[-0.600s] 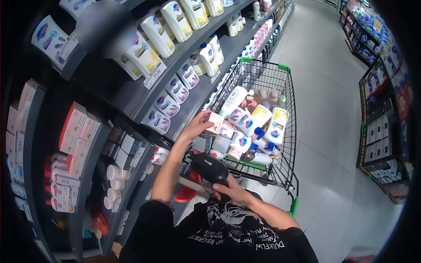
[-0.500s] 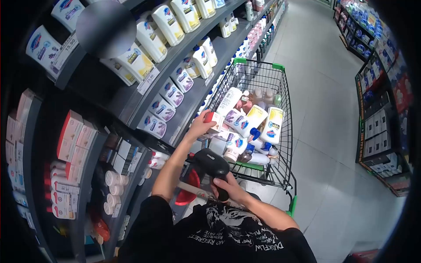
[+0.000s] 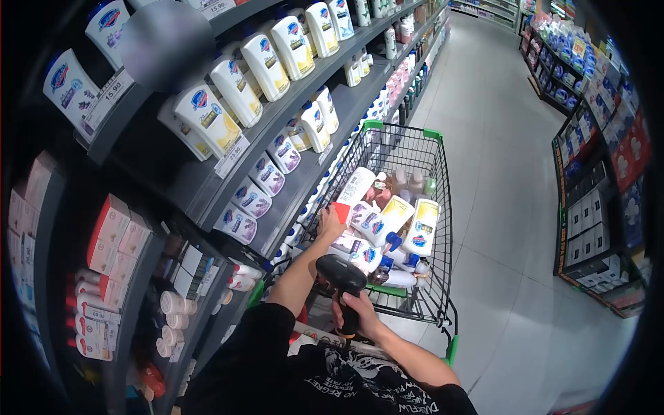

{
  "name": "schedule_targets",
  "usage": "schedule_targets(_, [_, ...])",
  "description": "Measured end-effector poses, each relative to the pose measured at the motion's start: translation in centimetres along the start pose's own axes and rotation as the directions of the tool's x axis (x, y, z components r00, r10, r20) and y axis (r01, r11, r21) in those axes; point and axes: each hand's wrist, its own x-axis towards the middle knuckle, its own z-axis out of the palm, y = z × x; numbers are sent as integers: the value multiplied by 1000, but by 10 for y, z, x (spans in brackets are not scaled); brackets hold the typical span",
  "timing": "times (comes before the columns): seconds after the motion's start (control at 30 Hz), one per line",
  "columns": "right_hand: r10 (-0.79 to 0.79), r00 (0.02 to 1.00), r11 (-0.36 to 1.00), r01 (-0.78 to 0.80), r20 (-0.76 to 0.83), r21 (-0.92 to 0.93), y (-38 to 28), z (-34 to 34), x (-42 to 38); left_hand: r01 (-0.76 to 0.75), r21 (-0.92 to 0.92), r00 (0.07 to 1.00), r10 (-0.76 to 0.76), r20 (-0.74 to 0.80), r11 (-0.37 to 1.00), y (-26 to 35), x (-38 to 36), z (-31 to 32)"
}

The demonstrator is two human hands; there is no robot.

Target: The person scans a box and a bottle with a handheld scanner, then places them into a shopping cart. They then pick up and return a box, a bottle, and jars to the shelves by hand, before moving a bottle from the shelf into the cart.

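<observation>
Between the curled fingers of the right hand sits the grip of a black barcode scanner, its head just above the knuckles. Beyond it, the left hand reaches into the shopping cart, fingers closed round a small red-and-white box. Just past those fingers lie white bottles, heaped together. Left of the arm run shelves of more bottles.

Black short-sleeved T-shirt is worn, printed with white lettering and a white graphic; forearms are left bare.
</observation>
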Motion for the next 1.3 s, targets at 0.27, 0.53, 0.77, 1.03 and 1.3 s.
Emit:
schedule_targets(0.27, [-1, 1000, 997, 1, -1, 72, 11, 0, 10, -248, -365, 920, 99, -380, 897, -19, -78, -122])
schedule_targets(0.53, [22, 1000, 999, -22, 18, -25, 21, 10, 18, -299, 268, 364, 369, -855, 916, -9, -231, -347])
schedule_targets(0.77, [22, 999, 999, -21, 35, -43, 23, 15, 16, 166, 499, 324, 431, -842, 850, -36, -291, -497])
schedule_targets(1.03, [12, 998, 1000, -11, 67, -17, 22, 14, 14, 139, 315, 836, 60, -546, 939, -74, -283, -540])
schedule_targets(1.3, [10, 997, 1000, -9, 70, -11, 18, 14, 11, 316, 319, 760, -37, -648, 894, -59, -291, -532])
